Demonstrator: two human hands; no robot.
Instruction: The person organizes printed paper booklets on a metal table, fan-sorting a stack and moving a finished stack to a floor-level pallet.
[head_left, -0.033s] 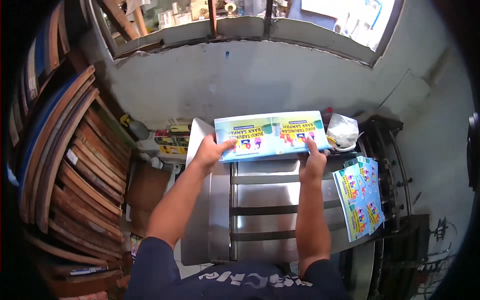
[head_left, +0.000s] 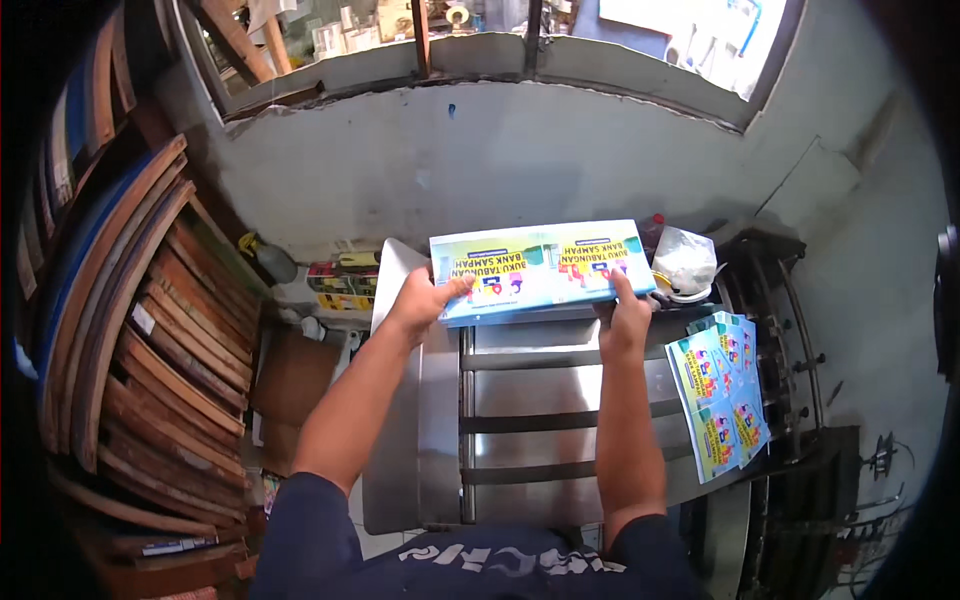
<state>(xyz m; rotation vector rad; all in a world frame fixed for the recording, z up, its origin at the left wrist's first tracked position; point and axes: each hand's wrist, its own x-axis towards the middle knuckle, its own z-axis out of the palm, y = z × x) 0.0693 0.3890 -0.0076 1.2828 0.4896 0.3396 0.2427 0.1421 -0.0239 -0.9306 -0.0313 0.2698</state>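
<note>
A stack of printed sheets [head_left: 545, 262], glossy and light blue-green with colourful cartoon figures, is held up over the far part of a metal machine table [head_left: 530, 395]. My left hand [head_left: 425, 305] grips its left end, thumb on top and fingers underneath. At the right end my right hand [head_left: 625, 312] holds it the same way, thumb pressed on the top sheet. The lettering on the sheets appears upside down to me. On the right side of the table lies a loose, fanned pile of similar printed sheets [head_left: 715, 395], apart from both hands.
Wooden frames [head_left: 180, 350] fill a rack at the left. Beyond the table rise a grey wall [head_left: 480, 160] and a window. A white plastic bag [head_left: 685, 262] sits at the far right corner, near machine rails [head_left: 800, 320]. A spray bottle [head_left: 270, 258] stands far left.
The stack in my hands has tipped slightly, and more of its near edge shows. Both hands keep their hold; the loose pile has not moved.
</note>
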